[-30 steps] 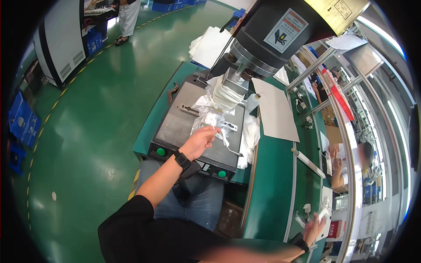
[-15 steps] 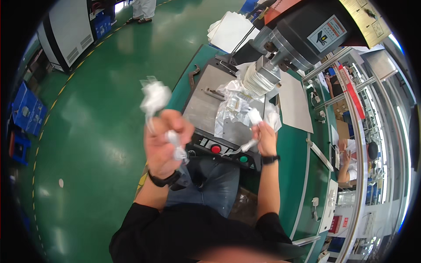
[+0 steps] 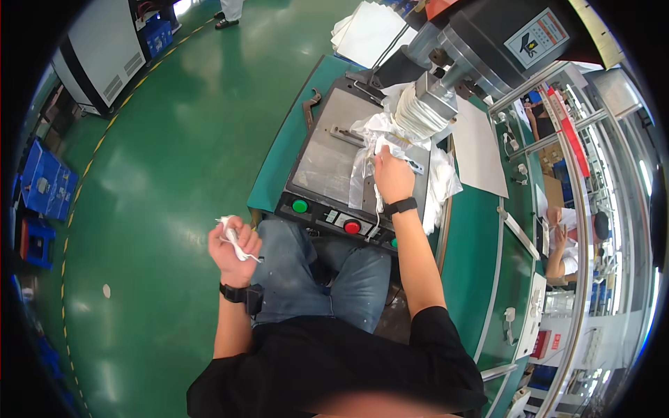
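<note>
My left hand [image 3: 235,251], beside my left knee, has its fingers curled round a bundled white cable [image 3: 240,249]. One loose end of it sticks out near the wrist. My right hand [image 3: 394,180] reaches onto the metal bed [image 3: 327,164] of a bench press. Its fingers pinch a small white power adapter [image 3: 382,144], mostly hidden by the hand, with a white cord [image 3: 378,200] trailing below. Crumpled clear plastic film [image 3: 362,167] lies around it. Just above hangs the press ram [image 3: 437,94], wound with white cord [image 3: 418,115].
On the press front are a green button [image 3: 300,205] and a red button [image 3: 352,226]. A metal wrench-like tool [image 3: 310,108] lies left of the bed. Plastic bags [image 3: 440,182] sit at its right. Beyond the green bench, a co-worker [image 3: 568,240] sits by a conveyor with white adapters [image 3: 510,315].
My right hand has carried the adapter forward onto the press bed beneath the ram. My left hand has dropped lower and left; the white plastic-like item above it no longer shows.
</note>
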